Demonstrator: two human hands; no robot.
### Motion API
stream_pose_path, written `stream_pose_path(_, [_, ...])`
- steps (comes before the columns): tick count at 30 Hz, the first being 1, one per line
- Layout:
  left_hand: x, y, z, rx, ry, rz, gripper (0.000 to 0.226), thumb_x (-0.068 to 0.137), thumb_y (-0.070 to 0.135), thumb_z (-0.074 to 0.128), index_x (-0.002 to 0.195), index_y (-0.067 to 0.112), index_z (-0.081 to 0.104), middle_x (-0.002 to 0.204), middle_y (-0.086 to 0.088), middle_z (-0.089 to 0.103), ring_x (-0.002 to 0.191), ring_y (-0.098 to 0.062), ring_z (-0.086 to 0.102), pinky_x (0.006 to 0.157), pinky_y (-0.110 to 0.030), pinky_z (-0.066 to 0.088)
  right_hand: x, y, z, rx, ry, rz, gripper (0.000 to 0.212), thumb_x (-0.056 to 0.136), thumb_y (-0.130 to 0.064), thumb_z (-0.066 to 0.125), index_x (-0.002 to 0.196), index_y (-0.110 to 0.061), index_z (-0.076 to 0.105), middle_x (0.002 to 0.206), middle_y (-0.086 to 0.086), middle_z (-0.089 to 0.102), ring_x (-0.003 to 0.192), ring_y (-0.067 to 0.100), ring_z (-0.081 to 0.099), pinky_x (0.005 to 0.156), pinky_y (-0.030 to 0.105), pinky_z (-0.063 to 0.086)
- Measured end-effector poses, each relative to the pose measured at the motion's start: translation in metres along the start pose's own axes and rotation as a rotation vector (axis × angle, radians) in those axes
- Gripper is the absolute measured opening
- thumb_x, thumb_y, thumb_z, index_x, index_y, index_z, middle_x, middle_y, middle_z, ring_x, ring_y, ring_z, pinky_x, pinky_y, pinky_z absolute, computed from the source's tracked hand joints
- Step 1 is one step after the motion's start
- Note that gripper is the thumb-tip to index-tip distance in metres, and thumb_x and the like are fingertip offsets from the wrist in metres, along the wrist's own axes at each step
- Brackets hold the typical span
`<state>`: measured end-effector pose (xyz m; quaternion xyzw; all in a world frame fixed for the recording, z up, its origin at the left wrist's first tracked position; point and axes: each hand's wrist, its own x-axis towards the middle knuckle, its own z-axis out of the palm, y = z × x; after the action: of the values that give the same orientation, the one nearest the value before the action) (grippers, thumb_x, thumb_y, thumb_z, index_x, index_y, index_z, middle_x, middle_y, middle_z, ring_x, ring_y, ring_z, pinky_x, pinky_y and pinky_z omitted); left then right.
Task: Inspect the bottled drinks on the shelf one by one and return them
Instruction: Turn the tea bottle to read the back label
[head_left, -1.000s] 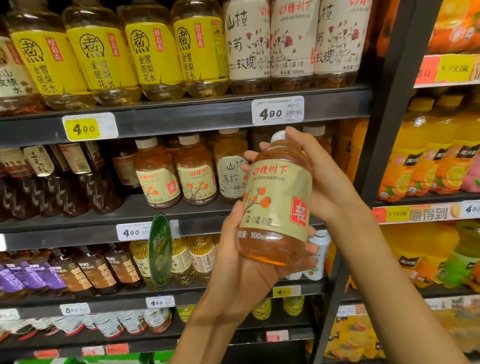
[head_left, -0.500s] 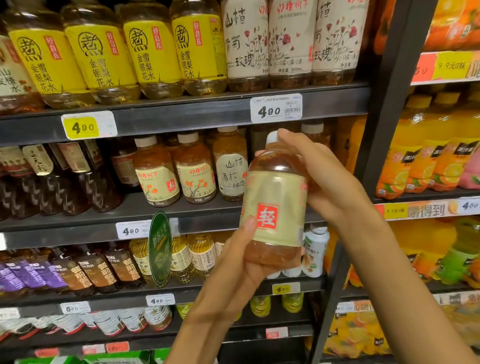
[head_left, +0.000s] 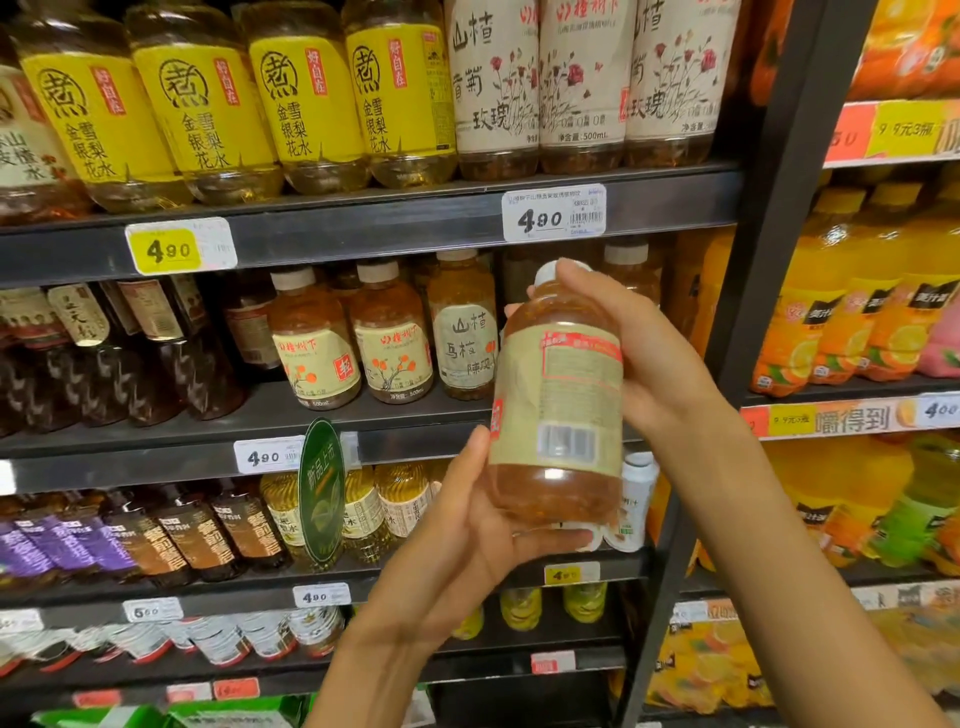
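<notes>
I hold an amber drink bottle (head_left: 558, 400) with a beige label and white cap upright in front of the second shelf (head_left: 363, 447). Its back faces me, showing a barcode and red-framed small print. My left hand (head_left: 467, 540) cups the bottle's base from below and the left. My right hand (head_left: 649, 364) wraps the upper right side, fingers reaching over the cap. Two matching bottles (head_left: 317, 348) stand on the second shelf to the left, beside a bottle with a grey label (head_left: 465, 338).
Yellow-labelled bottles (head_left: 208, 104) and rose-printed bottles (head_left: 576, 78) fill the top shelf. Dark bottles (head_left: 145, 343) crowd the left of the second shelf. A dark upright post (head_left: 748, 291) divides off the orange drinks (head_left: 852, 312). A green oval tag (head_left: 322, 493) sticks out below.
The bottle has been turned in my hands: the front label with the red square has swung away to the left, and the barcode side now faces me.
</notes>
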<state>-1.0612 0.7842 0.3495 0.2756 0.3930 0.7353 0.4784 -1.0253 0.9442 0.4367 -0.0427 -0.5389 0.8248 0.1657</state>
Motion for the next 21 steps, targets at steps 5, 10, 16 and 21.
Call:
stream_pose_path(5, [0.0,-0.011,0.002,0.058,0.058,0.112,0.057,0.073,0.056,0.074,0.121,0.026,0.065,0.131,-0.017,0.059,0.119,-0.038,0.057,0.092,-0.041,0.052,0.0,0.005,-0.002,-0.29,0.052,-0.013,0.022,0.086,-0.035,0.065,0.095,-0.015,0.066,0.081,0.002,0.074,0.078,0.016,0.072,0.07,0.028,0.056])
stream_pose_path(10, [-0.003,-0.01,0.008,-0.128,-0.036,0.055,0.073,0.068,0.06,0.075,0.121,0.01,0.065,0.115,-0.021,0.067,0.095,-0.033,0.069,0.077,-0.037,0.057,0.001,0.002,-0.007,-0.191,-0.035,0.011,0.021,0.084,-0.038,0.066,0.088,-0.017,0.068,0.092,0.007,0.071,0.09,0.021,0.067,0.088,0.036,0.05])
stream_pose_path(16, [0.0,-0.009,0.018,-0.416,-0.175,-0.131,0.09,0.08,0.07,0.05,0.128,-0.006,0.051,0.107,-0.024,0.065,0.087,-0.032,0.068,0.078,-0.039,0.057,0.005,0.012,0.002,0.212,-0.17,0.039,0.031,0.081,-0.033,0.058,0.099,-0.008,0.059,0.1,0.017,0.069,0.094,0.031,0.066,0.094,0.044,0.049])
stream_pose_path(21, [0.007,-0.006,-0.008,0.019,0.09,0.033,0.069,0.089,0.061,0.044,0.139,0.013,0.046,0.127,-0.019,0.062,0.116,-0.036,0.06,0.09,-0.042,0.054,0.007,0.004,-0.001,-0.07,0.0,-0.074,0.02,0.082,-0.028,0.065,0.089,-0.009,0.061,0.099,0.022,0.068,0.087,0.029,0.068,0.08,0.034,0.056])
